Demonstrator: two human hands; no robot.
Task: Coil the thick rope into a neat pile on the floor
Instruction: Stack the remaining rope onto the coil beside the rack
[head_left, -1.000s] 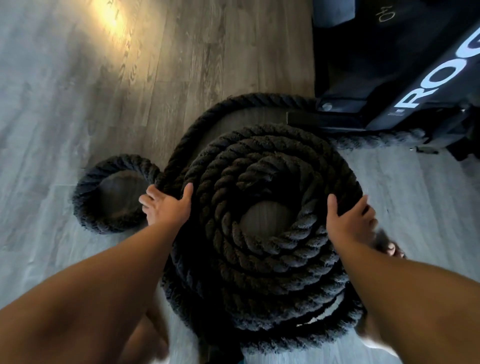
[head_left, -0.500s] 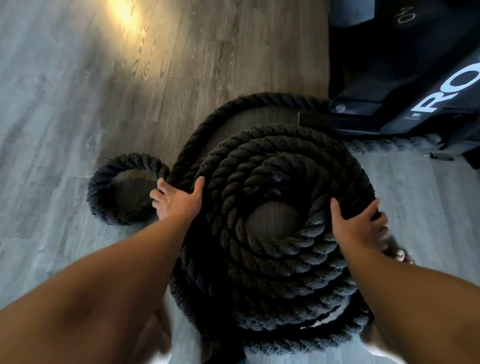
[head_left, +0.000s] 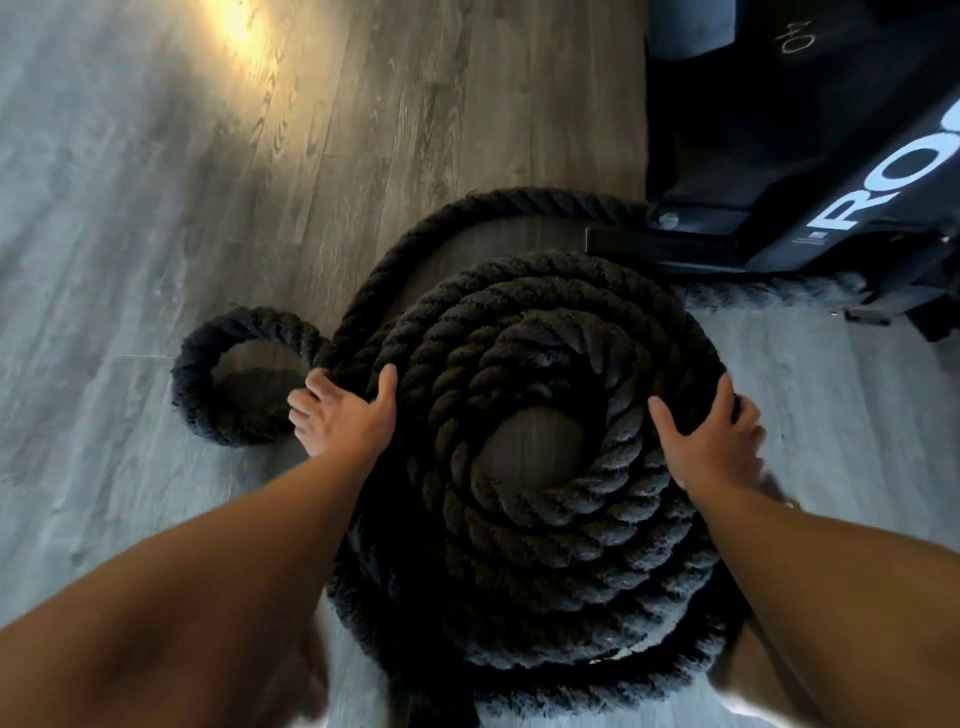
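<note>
Thick rope (head_left: 524, 525) sat coiled in a stacked round pile on the floor (head_left: 130, 218), mid-frame, directly below the camera. Several turns were layered, with bare floor showing through the centre hole.

A small side loop (head_left: 202, 395) lay flat on the floor, touching the pile's left edge. One strand arced off the pile's upper left and ran round to the black equipment base (head_left: 769, 171) at upper right, white letters "RO" (head_left: 883, 192) on it. A frayed length lay along the foot of that base.

Left hand (head_left: 345, 418) was on the pile's left rim, right by the side loop: thumb up on the top turn, fingers (head_left: 306, 410) spread down the outer side, pressing, not wrapped round a strand.

Right hand (head_left: 711, 444) was on the right rim, mirrored: thumb on top of the coil, fingers (head_left: 748, 415) spread and draped over the outer edge. Fingertips hidden behind the rope, so couldn't tell how far they hooked.

Warm light patch (head_left: 234, 26) on the floor at top left.
</note>
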